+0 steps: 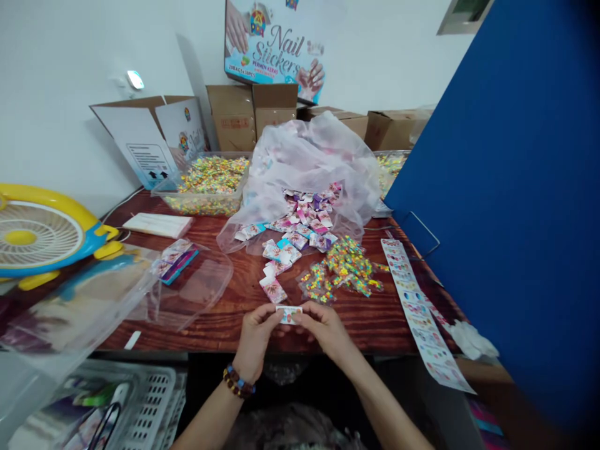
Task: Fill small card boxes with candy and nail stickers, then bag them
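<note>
Between both hands, near the table's front edge, is a small white sticker sheet (289, 314) with coloured pictures. My left hand (259, 333) pinches its left end, and my right hand (327, 329) pinches the right end. Just beyond my fingers lie small printed nail sticker packets (273, 289), trailing out of a large translucent plastic bag (319, 147). To their right sits a heap of little clear sachets (349, 265) of yellow, green and orange candy. A long strip of printed stickers (415, 306) runs down the right side and hangs past the table edge.
At the left are a yellow and blue fan (40, 234), a clear plastic bag (201, 294) and stacked packets (175, 259). Behind stand a candy-filled tub (206, 203), a white carton (145, 134) and brown cartons (232, 119). A blue panel (497, 187) borders the right; a white basket (152, 400) sits below.
</note>
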Demonstrator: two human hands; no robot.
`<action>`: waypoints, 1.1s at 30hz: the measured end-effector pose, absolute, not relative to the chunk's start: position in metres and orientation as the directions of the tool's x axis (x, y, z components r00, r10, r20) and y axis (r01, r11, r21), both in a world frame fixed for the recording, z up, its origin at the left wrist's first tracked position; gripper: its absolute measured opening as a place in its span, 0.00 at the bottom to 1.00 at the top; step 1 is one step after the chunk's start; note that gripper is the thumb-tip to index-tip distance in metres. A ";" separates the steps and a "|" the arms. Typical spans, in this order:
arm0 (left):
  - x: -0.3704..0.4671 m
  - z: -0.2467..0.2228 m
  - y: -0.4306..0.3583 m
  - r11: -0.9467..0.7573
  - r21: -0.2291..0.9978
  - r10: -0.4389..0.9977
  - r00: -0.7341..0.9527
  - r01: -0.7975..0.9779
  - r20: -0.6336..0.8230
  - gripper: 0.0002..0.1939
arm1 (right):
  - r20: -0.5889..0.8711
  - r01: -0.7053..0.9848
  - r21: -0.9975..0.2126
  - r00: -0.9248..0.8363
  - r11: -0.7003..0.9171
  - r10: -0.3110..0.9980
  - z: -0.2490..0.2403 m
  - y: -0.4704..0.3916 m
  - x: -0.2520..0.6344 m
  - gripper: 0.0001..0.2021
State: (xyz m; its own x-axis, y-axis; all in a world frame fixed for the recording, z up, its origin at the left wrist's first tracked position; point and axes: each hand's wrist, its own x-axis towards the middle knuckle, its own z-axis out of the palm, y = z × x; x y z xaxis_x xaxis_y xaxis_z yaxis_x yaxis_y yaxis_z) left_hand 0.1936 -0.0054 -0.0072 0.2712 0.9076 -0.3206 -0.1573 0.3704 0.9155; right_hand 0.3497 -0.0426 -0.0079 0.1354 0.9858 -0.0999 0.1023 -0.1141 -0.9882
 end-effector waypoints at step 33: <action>0.213 -0.009 0.090 -0.736 0.382 0.666 0.697 0.558 0.266 0.20 | -0.132 -0.098 -0.990 0.388 -0.102 0.912 -0.048 -0.074 0.388 0.20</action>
State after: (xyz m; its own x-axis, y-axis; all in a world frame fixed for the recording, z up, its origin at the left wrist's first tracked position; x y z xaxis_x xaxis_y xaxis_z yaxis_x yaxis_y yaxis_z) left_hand 0.2125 0.0904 -0.0091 0.6965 0.6663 0.2664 0.5583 -0.7364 0.3820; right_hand 0.3878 -0.0740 -0.0481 0.3884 0.9120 -0.1318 -0.0975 -0.1016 -0.9900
